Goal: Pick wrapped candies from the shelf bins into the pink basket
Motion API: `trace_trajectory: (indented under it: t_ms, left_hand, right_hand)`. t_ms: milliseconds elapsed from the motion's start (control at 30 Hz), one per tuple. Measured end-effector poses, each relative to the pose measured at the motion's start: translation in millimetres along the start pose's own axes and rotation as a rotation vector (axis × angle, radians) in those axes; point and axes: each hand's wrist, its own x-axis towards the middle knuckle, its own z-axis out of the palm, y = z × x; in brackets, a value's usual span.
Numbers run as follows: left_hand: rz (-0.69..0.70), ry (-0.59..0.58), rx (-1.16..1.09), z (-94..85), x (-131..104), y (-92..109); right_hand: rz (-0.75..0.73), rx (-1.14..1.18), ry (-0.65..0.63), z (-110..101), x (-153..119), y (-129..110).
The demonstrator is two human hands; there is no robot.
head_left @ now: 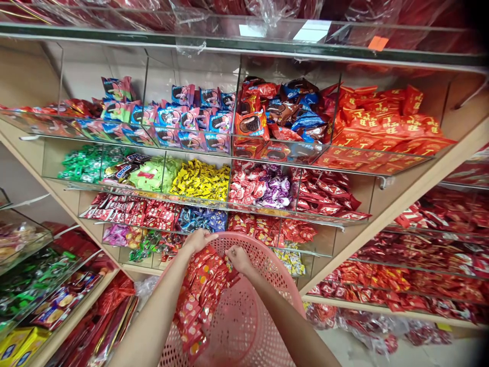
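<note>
A pink perforated plastic basket (267,255) stands in front of me, below the shelves. My left hand (199,240) is closed at its far left rim, thumb lying along the edge. Inside, red candy packets with orange and pale round prints (200,288) are heaped along the left side. Over the basket, my right hand (239,259) is closed in a pinch at the upper right end of that heap, on the edge of a red packet. Its fingertips are partly hidden. The basket's bottom shows on the right.
Glass-fronted shelves ahead hold orange-red packets (385,122), blue-and-pink biscuit packs (171,117), yellow candies (201,179), purple candies (275,188) and green candies (82,162). More stocked racks flank me, with red packets (428,244) on the right.
</note>
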Motion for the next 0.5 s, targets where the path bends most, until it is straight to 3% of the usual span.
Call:
trace_trajectory:
  t_ms: [200,500]
  left_hand:
    - [-0.003,0.0,-0.033,1.1,1,-3]
    - [0.017,-0.003,0.012,-1.0,-1,1]
  right_hand:
    - [0.103,-0.1,0.015,-9,-8,1]
    - [0.147,-0.137,-0.227,-14,-22,-11]
